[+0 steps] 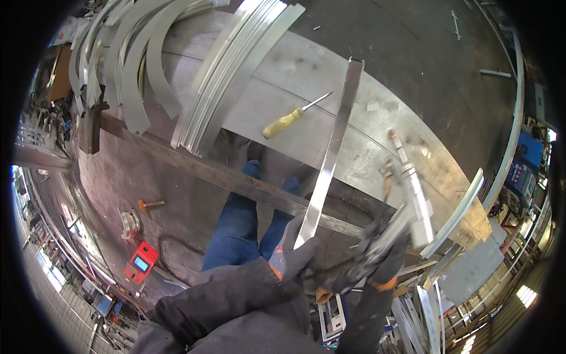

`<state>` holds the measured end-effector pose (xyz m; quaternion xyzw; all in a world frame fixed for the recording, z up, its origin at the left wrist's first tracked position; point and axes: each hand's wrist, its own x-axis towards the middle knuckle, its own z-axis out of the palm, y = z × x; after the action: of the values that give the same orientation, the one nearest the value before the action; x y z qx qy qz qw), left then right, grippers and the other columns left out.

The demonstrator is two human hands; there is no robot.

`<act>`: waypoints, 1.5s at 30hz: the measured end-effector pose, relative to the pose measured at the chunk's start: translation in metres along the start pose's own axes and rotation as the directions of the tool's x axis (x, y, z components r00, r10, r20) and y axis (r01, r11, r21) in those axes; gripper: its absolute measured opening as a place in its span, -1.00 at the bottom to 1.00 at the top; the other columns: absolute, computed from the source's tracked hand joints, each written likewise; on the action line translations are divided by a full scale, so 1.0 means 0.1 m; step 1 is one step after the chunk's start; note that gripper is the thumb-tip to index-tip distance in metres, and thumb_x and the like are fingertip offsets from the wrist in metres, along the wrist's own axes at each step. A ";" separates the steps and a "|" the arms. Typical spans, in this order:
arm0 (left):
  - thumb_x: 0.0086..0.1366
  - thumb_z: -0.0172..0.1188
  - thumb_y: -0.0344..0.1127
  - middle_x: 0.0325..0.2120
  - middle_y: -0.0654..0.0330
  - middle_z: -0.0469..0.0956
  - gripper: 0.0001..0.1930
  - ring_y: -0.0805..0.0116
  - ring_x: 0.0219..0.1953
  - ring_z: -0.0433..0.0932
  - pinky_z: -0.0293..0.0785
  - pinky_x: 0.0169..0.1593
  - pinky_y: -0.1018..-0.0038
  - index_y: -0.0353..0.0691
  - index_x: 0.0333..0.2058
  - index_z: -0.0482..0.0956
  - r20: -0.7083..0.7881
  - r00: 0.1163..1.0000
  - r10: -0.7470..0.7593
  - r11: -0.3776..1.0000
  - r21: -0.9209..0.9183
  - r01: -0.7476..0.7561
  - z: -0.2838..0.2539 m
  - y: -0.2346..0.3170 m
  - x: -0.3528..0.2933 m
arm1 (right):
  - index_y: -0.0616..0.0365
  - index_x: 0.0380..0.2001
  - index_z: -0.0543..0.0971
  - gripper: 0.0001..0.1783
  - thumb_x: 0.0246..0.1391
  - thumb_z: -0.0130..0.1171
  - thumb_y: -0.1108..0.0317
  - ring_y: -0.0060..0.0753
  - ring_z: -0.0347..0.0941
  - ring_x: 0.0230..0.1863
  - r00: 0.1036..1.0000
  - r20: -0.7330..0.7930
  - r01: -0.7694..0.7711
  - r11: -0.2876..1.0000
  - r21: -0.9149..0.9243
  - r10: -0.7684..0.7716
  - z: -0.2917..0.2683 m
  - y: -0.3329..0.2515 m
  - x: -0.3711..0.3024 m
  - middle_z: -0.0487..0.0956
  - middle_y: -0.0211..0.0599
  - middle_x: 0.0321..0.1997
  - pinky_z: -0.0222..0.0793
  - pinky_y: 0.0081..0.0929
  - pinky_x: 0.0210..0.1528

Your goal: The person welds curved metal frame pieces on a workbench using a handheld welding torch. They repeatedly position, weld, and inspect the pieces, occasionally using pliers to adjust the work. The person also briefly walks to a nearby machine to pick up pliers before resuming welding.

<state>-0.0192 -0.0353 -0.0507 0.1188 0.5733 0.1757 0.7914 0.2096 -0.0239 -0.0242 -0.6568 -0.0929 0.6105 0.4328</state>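
Note:
My left hand [288, 256], in a grey glove with orange trim, is closed around the near end of a long flat metal bar [330, 156]. The bar slants away from me, its far end over the metal sheet on the bench. My right hand [380, 251], also gloved, is smeared by motion at the lower right. Beside it is a slim, pale, tube-like tool [415, 194] with a reddish tip, also blurred; whether my fingers hold it is unclear. A screwdriver [285, 123] with a yellowish handle lies on the sheet, left of the bar.
Curved metal profiles [236, 76] lie across the bench's left side, with more curved strips [138, 65] beyond. A steel beam [200, 168] crosses in front of my legs. A red device with a screen [141, 262] and a hammer [151, 204] lie lower left; offcuts [421, 315] stand lower right.

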 end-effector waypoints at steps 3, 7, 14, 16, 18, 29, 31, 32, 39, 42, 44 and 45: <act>0.43 0.16 -0.13 -0.06 0.21 0.50 -0.33 0.52 -0.55 0.36 0.29 -0.50 0.53 -0.09 0.42 0.15 0.167 0.980 -0.109 0.961 -0.232 0.147 -0.12 0.14 -0.08 | 0.27 0.23 0.37 -0.36 0.35 0.04 -0.07 -0.36 0.57 -0.45 0.995 -0.019 0.093 0.995 -0.038 -0.093 -0.23 -0.37 0.75 0.60 -0.06 -0.22 0.52 -0.44 -0.51; 0.40 0.17 0.05 -0.03 0.21 0.51 -0.22 0.48 -0.58 0.32 0.26 -0.52 0.52 -0.06 0.46 0.09 0.427 0.903 -0.040 0.897 -0.382 0.221 -0.35 0.36 -0.41 | 0.08 0.41 0.25 -0.23 0.25 0.26 0.05 -0.29 0.61 -0.32 0.986 0.152 0.088 0.990 -0.107 -0.071 -0.49 -0.61 1.85 0.61 -0.05 -0.13 0.63 -0.32 -0.37; 0.29 0.33 0.19 0.12 -0.08 0.46 0.01 0.25 -0.21 0.62 0.56 -0.13 0.32 -0.26 0.47 0.01 0.592 0.790 0.163 0.970 -0.244 -0.018 -0.41 0.72 -1.13 | 0.04 0.28 0.38 -0.30 0.19 0.34 -0.04 -0.22 0.66 -0.35 0.999 0.051 -0.013 0.999 0.044 0.011 -0.96 -0.10 2.62 0.67 -0.04 -0.17 0.65 -0.24 -0.39; 0.34 0.29 0.17 0.06 -0.07 0.52 -0.09 0.21 -0.19 0.64 0.55 -0.18 0.32 -0.31 0.41 0.11 0.620 0.744 0.251 0.961 -0.254 -0.113 -0.31 0.81 -1.26 | 0.22 0.05 0.48 -0.36 0.15 0.36 -0.07 -0.21 0.63 -0.45 0.998 -0.056 -0.018 0.992 -0.126 0.011 -1.13 -0.01 2.78 0.66 -0.13 -0.33 0.61 -0.21 -0.44; 0.30 0.30 0.22 -0.05 -0.02 0.56 -0.13 0.24 -0.29 0.62 0.55 -0.24 0.35 -0.29 0.32 0.20 0.657 0.691 0.302 0.942 -0.317 -0.111 -0.23 0.89 -1.37 | 0.25 -0.13 0.55 -0.43 0.13 0.34 -0.09 -0.30 0.57 -0.52 0.978 -0.159 0.064 0.918 -0.391 -0.136 -1.30 0.08 2.90 0.62 -0.22 -0.45 0.53 -0.24 -0.49; 0.52 -0.15 0.32 -0.56 0.13 0.52 -0.33 0.49 -0.82 0.24 0.22 -0.70 0.53 -0.28 0.01 0.49 0.647 0.722 0.243 0.834 -0.520 0.185 -0.20 0.89 -1.58 | 0.21 -0.25 0.63 -0.62 0.14 0.33 0.07 -0.49 0.50 -0.48 0.785 -0.314 0.271 0.751 -0.602 -0.535 -1.56 0.30 2.43 0.63 -0.26 -0.41 0.42 -0.36 -0.42; 0.53 -0.07 0.21 -0.54 0.03 0.54 -0.48 0.40 -0.83 0.26 0.19 -0.75 0.45 -0.19 -0.02 0.47 0.669 0.702 0.244 0.797 -0.551 0.248 -0.15 0.88 -1.53 | 0.17 -0.06 0.57 -0.61 0.26 0.19 0.08 -0.40 0.55 -0.27 0.879 -0.174 0.365 0.862 -0.353 -0.443 -1.17 -0.01 1.93 0.65 -0.20 -0.20 0.48 -0.31 -0.22; 0.53 -0.07 0.22 -0.54 0.07 0.54 -0.46 0.42 -0.80 0.30 0.23 -0.73 0.49 -0.22 -0.07 0.49 0.707 0.655 0.265 0.789 -0.549 0.274 -0.14 0.88 -1.51 | 0.14 0.04 0.55 -0.60 0.32 0.12 0.08 -0.35 0.58 -0.17 0.950 -0.061 0.305 0.951 -0.049 -0.308 -0.92 -0.18 1.59 0.66 -0.17 -0.10 0.52 -0.29 -0.12; 0.38 0.09 0.37 -0.41 0.14 0.58 -0.30 0.43 -0.54 0.49 0.42 -0.44 0.50 -0.27 0.00 0.52 0.714 0.696 0.079 0.995 -0.097 -0.014 -0.25 0.75 -1.06 | 0.24 0.24 0.42 -0.31 0.35 0.14 -0.14 -0.24 0.60 0.06 0.722 0.627 0.262 0.955 0.141 -0.291 0.79 -1.00 -0.70 0.63 -0.07 0.07 0.55 -0.26 0.12; 0.42 0.27 0.03 -0.20 0.10 0.64 -0.47 0.35 -0.17 0.63 0.56 -0.09 0.45 -0.31 0.11 0.50 0.868 0.479 0.129 0.991 -0.105 -0.077 -0.35 0.79 -0.58 | 0.28 0.02 0.50 -0.65 0.22 0.24 0.38 -0.43 0.59 -0.22 0.816 0.380 0.471 0.882 -0.001 -0.436 1.07 -1.03 -1.02 0.63 -0.29 -0.19 0.58 -0.37 -0.15; 0.45 0.23 -0.15 -0.06 0.08 0.61 -0.52 0.32 -0.01 0.59 0.53 0.07 0.41 -0.34 0.19 0.44 0.683 0.694 0.228 0.861 0.192 -0.472 -0.34 0.82 -0.32 | 0.26 -0.07 0.53 -0.70 0.12 0.24 0.44 -0.42 0.58 -0.24 0.788 0.311 0.579 0.812 -0.078 -0.532 1.09 -0.92 -1.04 0.63 -0.28 -0.20 0.57 -0.39 -0.17; 0.47 0.21 -0.24 0.01 0.07 0.59 -0.54 0.30 0.07 0.58 0.52 0.14 0.39 -0.35 0.22 0.42 0.573 0.767 0.290 0.730 0.386 -0.564 -0.30 0.84 -0.24 | 0.25 -0.10 0.54 -0.71 0.09 0.26 0.44 -0.39 0.59 -0.24 0.790 0.300 0.580 0.810 -0.082 -0.535 1.07 -0.82 -1.02 0.62 -0.27 -0.21 0.56 -0.38 -0.17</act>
<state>-0.0664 0.0307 -0.0066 0.5073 0.3415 0.1563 0.7756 0.1245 0.0077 0.1183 -0.5474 -0.3910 0.5262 0.5202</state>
